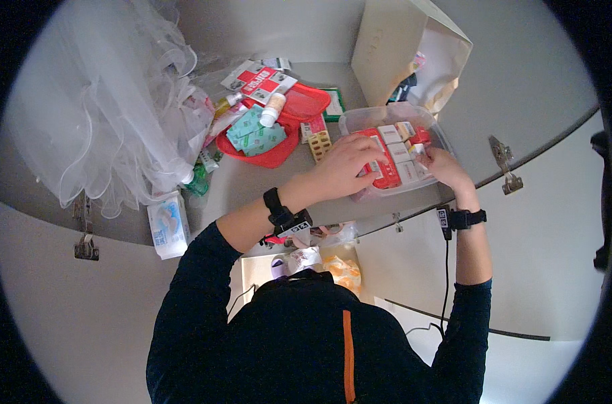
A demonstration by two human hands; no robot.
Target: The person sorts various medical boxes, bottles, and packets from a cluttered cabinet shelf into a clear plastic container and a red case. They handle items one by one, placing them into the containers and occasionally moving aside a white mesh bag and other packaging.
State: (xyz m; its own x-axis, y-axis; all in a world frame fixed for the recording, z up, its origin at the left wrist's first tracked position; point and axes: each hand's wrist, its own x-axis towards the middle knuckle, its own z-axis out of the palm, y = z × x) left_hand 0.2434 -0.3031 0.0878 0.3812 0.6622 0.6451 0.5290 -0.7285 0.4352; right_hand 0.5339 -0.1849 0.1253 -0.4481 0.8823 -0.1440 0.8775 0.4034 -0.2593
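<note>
A clear plastic bin point(394, 108) stands on the cabinet shelf, packed with several small white boxes point(398, 152) and red boxes point(392, 174). Over its left side, my left hand point(343, 161) rests with fingers spread near the long red box. My right hand point(441, 166) is at the bin's right side, its fingertips at a small white-and-yellow box point(417, 149); whether they grip it is unclear. Left of the bin lie a blister pack of capsules point(319, 145), a red heart-shaped box point(270, 160) with green sachets point(255, 132), and a white bottle point(273, 109) lying on top.
White tulle point(104, 111) hangs at the left above a white-and-blue carton point(168, 227) at the shelf edge. A large paper bag point(386, 55) stands behind the bin. Metal hinges point(505, 164) stick out at the cabinet's edge. A cable point(446, 278) hangs from my right wrist.
</note>
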